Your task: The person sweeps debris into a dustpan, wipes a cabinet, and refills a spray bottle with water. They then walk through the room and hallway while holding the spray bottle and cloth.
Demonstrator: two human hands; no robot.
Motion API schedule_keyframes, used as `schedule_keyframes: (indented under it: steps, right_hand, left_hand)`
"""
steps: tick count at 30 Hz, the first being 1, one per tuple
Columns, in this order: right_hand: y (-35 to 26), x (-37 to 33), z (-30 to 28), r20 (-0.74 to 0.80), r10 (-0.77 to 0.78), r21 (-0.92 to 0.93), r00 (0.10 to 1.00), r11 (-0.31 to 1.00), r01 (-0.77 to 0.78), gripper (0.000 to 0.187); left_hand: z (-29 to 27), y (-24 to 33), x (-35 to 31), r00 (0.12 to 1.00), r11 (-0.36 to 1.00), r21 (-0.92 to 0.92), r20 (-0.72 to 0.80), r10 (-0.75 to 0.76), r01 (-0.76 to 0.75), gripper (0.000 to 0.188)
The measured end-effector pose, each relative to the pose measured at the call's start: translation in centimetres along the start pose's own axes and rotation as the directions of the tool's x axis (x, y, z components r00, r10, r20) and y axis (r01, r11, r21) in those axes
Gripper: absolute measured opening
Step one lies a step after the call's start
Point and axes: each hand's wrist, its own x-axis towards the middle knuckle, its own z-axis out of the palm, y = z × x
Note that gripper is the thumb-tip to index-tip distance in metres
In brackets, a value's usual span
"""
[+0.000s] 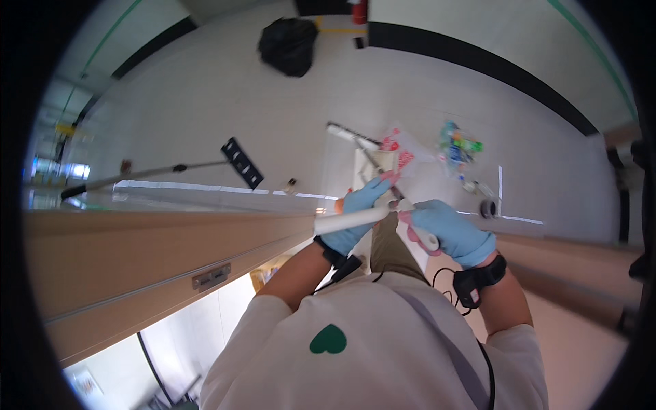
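My left hand [360,201], in a blue glove with pink fingertips, is closed around the thick white handle [345,221] of what looks like a long-handled dustpan. The pale pan [372,162] lies below it near the floor, partly hidden by the hand. My right hand [444,229], gloved alike, is closed on the white grip [427,239] of a broom. Its thin pole slants past my left fingertips to a white head with dark bristles [353,134] on the floor. A white bag with red print [404,149] lies beside the broom head.
Several plastic bottles and wrappers [459,147] lie to the right, with a dark tape roll [488,208] nearer. A flat mop [242,164] lies at left, and a small bottle [291,184] stands by it. Farther off are a black rubbish bag [288,46] and a wooden door [171,260] at left.
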Motion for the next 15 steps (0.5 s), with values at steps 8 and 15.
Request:
schedule_keyframes:
  steps: [8,15]
  right_hand:
    - [-10.5,13.6,-5.4,0.238,0.17,0.026,0.956,0.983,-0.181,0.042]
    - [-16.2,21.8,-4.9,0.348,0.175,-0.071,0.921,0.984,-0.161,0.039]
  left_hand:
    - [-5.1,-7.0,10.6,0.977,0.975,0.074,-0.046,-0.208,0.211,0.049]
    - [-11.0,-12.6,14.9,0.961,0.953,0.134,0.009,-0.275,0.271,0.039]
